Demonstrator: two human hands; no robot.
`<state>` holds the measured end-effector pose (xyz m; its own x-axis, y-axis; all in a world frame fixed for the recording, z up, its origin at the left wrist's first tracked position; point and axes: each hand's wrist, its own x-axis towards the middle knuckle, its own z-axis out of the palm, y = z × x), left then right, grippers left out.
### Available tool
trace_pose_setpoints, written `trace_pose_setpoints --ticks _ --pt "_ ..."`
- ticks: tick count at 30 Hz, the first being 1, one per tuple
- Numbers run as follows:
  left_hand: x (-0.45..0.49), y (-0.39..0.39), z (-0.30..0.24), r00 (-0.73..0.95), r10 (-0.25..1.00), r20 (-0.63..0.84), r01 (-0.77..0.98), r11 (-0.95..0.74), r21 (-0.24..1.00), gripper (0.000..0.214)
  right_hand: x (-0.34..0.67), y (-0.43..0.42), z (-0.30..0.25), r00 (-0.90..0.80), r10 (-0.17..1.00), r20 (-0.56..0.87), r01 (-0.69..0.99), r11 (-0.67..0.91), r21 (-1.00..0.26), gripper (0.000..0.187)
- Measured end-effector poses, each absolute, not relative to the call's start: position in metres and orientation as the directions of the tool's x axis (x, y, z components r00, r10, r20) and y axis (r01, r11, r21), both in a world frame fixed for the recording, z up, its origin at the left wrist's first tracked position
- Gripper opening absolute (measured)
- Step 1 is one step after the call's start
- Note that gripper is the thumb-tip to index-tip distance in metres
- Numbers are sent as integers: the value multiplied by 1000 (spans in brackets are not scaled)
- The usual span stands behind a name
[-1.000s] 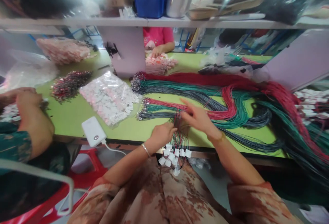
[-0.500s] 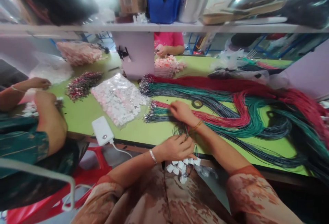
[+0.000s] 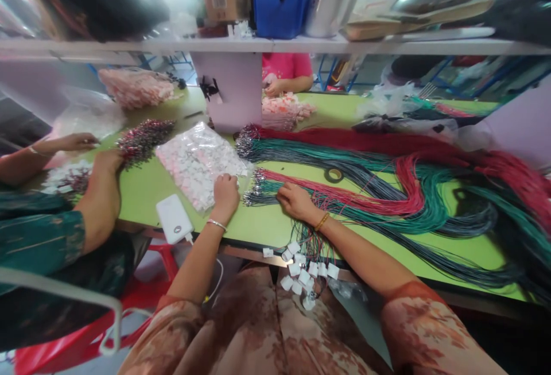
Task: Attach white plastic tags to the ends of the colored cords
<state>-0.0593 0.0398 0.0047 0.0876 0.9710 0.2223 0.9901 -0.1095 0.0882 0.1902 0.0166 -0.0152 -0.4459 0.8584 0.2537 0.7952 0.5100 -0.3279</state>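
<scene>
My left hand (image 3: 226,194) is at the right edge of a clear plastic bag (image 3: 196,159) full of small white and pinkish connector housings. Its fingers are curled together, and what lies between them is hidden. My right hand (image 3: 297,200) is closed over the dark and green wires, just right of their metal terminal ends (image 3: 253,191). Red wires (image 3: 344,194) run beside it. Below this hand, several white connectors (image 3: 303,274) on thin coloured wires hang over the table edge, in front of my lap.
A white power bank (image 3: 174,218) with a cable lies left of me. A roll of black tape (image 3: 334,175) sits among long wire bundles (image 3: 370,139). Co-workers' hands (image 3: 80,142) are at the left and across the table. A shelf (image 3: 172,46) crosses above, carrying a blue bin (image 3: 282,10).
My left hand has moved away from the hanging wires, up and left to the bag of connectors. My right hand has shifted slightly down. The hanging connectors are more exposed.
</scene>
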Motion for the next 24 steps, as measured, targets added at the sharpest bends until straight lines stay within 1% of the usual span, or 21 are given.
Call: trace_pose_setpoints --ticks 2,4,5,7,8,9,10,11,12,13,15,18,20,22,24 --pt "-58 39 3 115 967 228 983 -143 114 18 192 16 -15 -453 848 274 787 525 -324 24" --pt "-56 37 3 108 963 247 973 -153 170 17 194 16 -14 -462 838 292 779 540 -319 23" --pt "-56 37 3 88 956 281 961 -156 229 17 195 16 -12 -463 835 296 780 543 -312 23" --pt "-56 37 5 11 923 386 885 -189 426 20 198 16 -8 -451 845 288 790 528 -311 20" --pt "-56 37 6 -55 902 428 804 -215 555 22 199 16 -5 -437 856 277 793 512 -331 19" --pt "-56 39 7 -128 888 441 686 -241 686 25 199 17 -3 -422 867 264 787 495 -369 18" --pt "-55 41 9 -192 888 417 539 -259 801 27 199 18 0 -410 877 249 769 480 -422 17" --pt "-53 43 10 -232 902 363 379 -260 888 30 198 19 3 -405 883 236 741 469 -481 16" --pt "-51 45 12 -245 923 296 223 -243 944 33 197 20 5 -408 884 229 705 465 -536 14" --pt "-47 47 14 -235 944 231 83 -217 973 34 194 22 7 -416 879 233 665 468 -582 12" --pt "-40 50 16 -200 969 147 -133 -175 976 32 187 26 10 -440 861 256 579 490 -652 9" --pt "-29 52 16 -209 973 99 -370 -172 913 28 173 31 15 -453 846 280 443 486 -753 8" --pt "-25 52 14 -222 972 81 -481 -181 858 28 162 33 20 -457 846 274 384 466 -797 10" --pt "-25 52 11 -210 976 61 -549 -170 819 28 154 34 26 -480 832 278 383 484 -787 10" --pt "-27 51 9 -184 982 35 -585 -138 799 27 148 34 31 -515 809 284 448 537 -715 8"
